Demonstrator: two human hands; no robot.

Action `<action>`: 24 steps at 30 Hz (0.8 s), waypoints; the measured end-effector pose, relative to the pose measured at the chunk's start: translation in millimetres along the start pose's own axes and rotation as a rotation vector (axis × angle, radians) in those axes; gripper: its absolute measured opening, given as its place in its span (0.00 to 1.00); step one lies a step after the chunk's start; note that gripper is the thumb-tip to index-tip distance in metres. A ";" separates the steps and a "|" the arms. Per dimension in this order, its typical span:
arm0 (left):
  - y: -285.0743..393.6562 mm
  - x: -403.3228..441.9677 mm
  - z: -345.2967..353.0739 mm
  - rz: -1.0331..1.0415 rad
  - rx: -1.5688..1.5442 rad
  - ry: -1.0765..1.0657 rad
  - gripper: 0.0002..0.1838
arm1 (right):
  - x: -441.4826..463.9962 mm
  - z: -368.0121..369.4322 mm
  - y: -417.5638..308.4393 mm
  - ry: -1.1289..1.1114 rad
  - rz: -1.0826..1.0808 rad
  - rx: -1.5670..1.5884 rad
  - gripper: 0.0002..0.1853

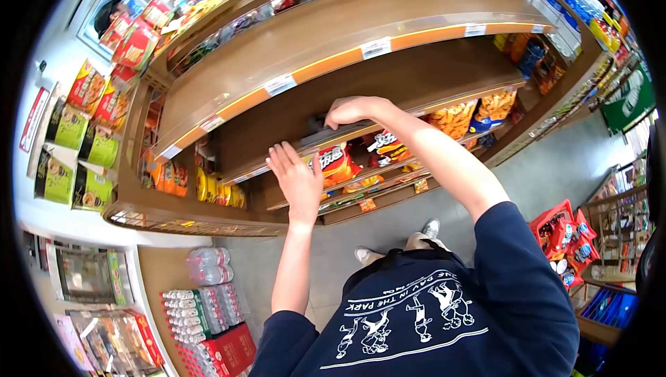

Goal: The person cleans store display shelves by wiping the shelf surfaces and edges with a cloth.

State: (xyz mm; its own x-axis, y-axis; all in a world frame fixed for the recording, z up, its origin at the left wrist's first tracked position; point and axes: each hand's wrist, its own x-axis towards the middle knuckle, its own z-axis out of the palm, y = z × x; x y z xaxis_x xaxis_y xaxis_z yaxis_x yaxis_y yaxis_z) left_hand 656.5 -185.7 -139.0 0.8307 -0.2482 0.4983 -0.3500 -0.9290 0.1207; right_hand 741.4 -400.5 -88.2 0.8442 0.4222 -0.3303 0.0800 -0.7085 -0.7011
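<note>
My right hand [355,109] reaches over the lower brown shelf [430,72], fingers curled down on a dark grey cloth [316,127] that lies on the shelf board near its front edge. Most of the cloth is hidden by the hand or blurred. My left hand [297,174] rests open at the front edge of the same shelf, fingers spread, holding nothing. Just below and beside it hang red and black snack bags [337,166] on the level underneath.
Above is another brown shelf [347,20] with price tags on its edge. Yellow snack bags [454,119] sit at lower right. Noodle cups [97,144] line the left wall. Bottle packs [208,266] stand on the floor at left, a red basket [551,214] at right.
</note>
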 end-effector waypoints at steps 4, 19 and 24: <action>6.0 0.6 -3.4 -0.039 -0.016 -0.037 0.38 | 7.2 1.1 1.1 -0.003 0.041 -0.042 0.23; 27.1 2.4 -3.4 0.034 -0.103 -0.044 0.32 | -7.6 -15.9 13.0 -0.078 -0.005 -0.106 0.23; 26.9 7.2 -11.6 0.043 -0.122 -0.072 0.30 | -27.2 -4.8 20.8 0.080 -0.227 0.032 0.19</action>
State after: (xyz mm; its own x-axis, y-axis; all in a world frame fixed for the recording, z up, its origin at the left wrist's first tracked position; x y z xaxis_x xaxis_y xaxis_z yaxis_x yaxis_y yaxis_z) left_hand 648.1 -209.3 -122.2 0.8410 -0.3105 0.4431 -0.4328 -0.8776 0.2063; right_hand 722.7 -429.4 -90.8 0.8460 0.5215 -0.1114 0.2570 -0.5817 -0.7717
